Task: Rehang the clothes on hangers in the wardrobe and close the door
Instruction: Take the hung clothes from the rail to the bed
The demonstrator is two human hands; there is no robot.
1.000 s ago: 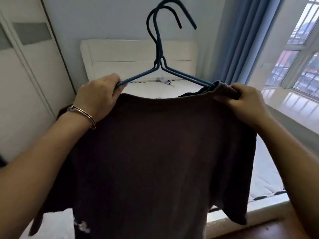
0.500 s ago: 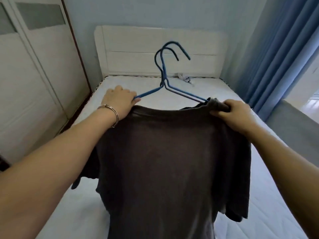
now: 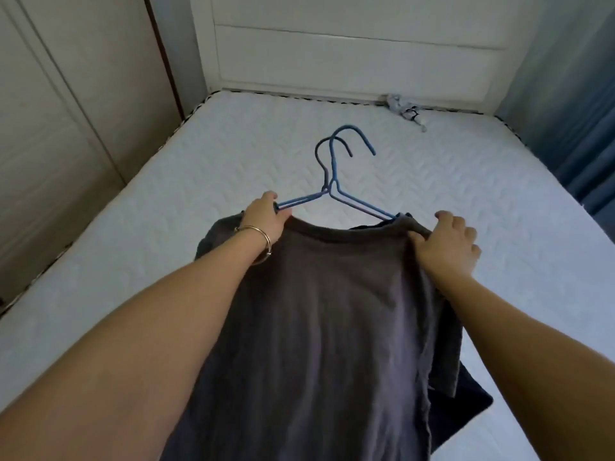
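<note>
Head view runs from the pale panelled wardrobe door (image 3: 63,128) at the left edge to the white quilted mattress (image 3: 206,154) beside it. Next, the left hand (image 3: 266,217), a thin metal bangle (image 3: 258,242) on its wrist, pinches the left arms of two thin blue wire hangers (image 3: 334,181), hooks curving away. A soft dark grey shirt (image 3: 332,311) drapes from them above the mattress. Further right, the right hand (image 3: 446,247) grips the shirt's bunched right shoulder. Blue curtain (image 3: 572,94) folds close the right edge.
</note>
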